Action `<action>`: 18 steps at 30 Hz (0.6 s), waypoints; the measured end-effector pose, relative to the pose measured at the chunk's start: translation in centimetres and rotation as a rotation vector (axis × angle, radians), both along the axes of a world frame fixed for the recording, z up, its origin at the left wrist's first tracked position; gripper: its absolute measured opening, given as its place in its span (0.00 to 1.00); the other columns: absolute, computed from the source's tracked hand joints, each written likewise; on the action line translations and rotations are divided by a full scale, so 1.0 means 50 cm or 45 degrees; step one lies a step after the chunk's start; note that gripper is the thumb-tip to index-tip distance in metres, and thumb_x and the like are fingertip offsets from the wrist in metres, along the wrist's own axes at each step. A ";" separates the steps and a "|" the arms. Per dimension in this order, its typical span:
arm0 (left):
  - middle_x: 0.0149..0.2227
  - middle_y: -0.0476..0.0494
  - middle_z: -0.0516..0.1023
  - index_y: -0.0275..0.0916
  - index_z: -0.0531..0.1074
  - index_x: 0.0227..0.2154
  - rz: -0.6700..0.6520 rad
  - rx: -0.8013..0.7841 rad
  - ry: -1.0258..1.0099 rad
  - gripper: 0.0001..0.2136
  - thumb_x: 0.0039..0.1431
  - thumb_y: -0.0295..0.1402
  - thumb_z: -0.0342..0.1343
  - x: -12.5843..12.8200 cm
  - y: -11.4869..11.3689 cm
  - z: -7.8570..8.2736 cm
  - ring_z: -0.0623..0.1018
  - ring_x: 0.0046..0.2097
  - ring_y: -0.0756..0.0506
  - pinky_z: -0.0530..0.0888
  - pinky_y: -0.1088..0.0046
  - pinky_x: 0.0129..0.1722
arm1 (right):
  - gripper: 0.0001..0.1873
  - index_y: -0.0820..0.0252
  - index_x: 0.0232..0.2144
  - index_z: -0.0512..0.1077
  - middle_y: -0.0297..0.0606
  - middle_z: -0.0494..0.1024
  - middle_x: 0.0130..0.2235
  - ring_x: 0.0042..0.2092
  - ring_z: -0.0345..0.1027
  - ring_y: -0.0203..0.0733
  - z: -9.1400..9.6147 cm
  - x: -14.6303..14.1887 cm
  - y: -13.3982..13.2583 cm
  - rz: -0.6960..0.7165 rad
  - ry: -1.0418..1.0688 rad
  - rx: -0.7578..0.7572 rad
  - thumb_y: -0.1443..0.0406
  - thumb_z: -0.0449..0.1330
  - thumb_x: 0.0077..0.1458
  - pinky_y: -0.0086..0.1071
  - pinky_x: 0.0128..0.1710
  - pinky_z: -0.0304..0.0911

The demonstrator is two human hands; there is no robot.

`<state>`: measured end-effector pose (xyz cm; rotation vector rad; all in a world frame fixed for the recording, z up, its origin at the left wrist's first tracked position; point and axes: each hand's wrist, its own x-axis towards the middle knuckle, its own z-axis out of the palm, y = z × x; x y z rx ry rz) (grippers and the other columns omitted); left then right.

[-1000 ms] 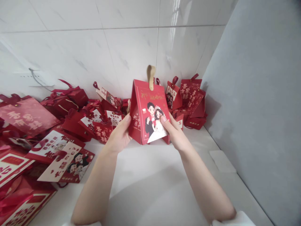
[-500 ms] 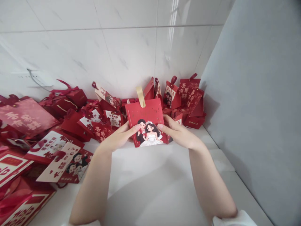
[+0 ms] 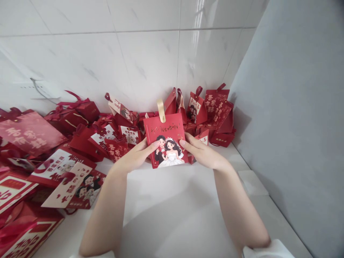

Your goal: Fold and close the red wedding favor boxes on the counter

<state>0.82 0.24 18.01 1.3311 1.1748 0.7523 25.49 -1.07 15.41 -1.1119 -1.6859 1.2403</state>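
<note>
1. Between the person's two hands, near the middle of the view, is a gold-looped red box (image 3: 166,141), its front showing a drawn couple (image 3: 170,156) below a line of lettering. Whether its base touches the white table (image 3: 172,211) cannot be told.
2. From its top edge rises a pale gold ribbon loop (image 3: 161,110).
3. The left hand (image 3: 135,156) grips the box's left side, thumb laid across the front panel; the fingers behind are hidden.
4. The right hand (image 3: 200,152) grips the opposite side, thumb on the front near the drawn bride's hair.
5. Behind, along the marbled tile wall (image 3: 147,57), stand more red boxes, among them a box with a small picture panel (image 3: 198,108) and a dark-red lettered box (image 3: 215,107).
6. To the left, others lie crowded: a pink lettered box (image 3: 32,134), a cream-and-red box (image 3: 71,188) and, nearest, a large red box (image 3: 34,225).
7. On the far right stands a grey panel (image 3: 301,107).
</note>
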 end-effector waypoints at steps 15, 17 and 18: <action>0.48 0.42 0.82 0.45 0.75 0.51 -0.071 0.063 0.082 0.23 0.56 0.49 0.62 -0.001 -0.004 0.010 0.80 0.49 0.37 0.76 0.60 0.54 | 0.30 0.47 0.64 0.61 0.37 0.69 0.63 0.61 0.65 0.51 -0.010 0.005 0.002 0.072 0.009 -0.034 0.47 0.54 0.64 0.53 0.62 0.62; 0.47 0.42 0.82 0.46 0.75 0.52 -0.114 0.063 0.080 0.23 0.56 0.48 0.62 0.001 -0.008 0.013 0.80 0.51 0.37 0.75 0.59 0.54 | 0.30 0.47 0.64 0.61 0.37 0.70 0.62 0.59 0.68 0.51 -0.009 0.012 0.001 0.118 0.040 -0.061 0.48 0.55 0.63 0.51 0.57 0.68; 0.48 0.42 0.82 0.46 0.74 0.54 -0.124 0.058 0.074 0.24 0.56 0.48 0.62 0.002 -0.010 0.015 0.79 0.52 0.37 0.75 0.59 0.55 | 0.30 0.47 0.64 0.61 0.37 0.70 0.62 0.58 0.68 0.51 -0.008 0.014 0.000 0.132 0.042 -0.066 0.49 0.55 0.63 0.50 0.56 0.69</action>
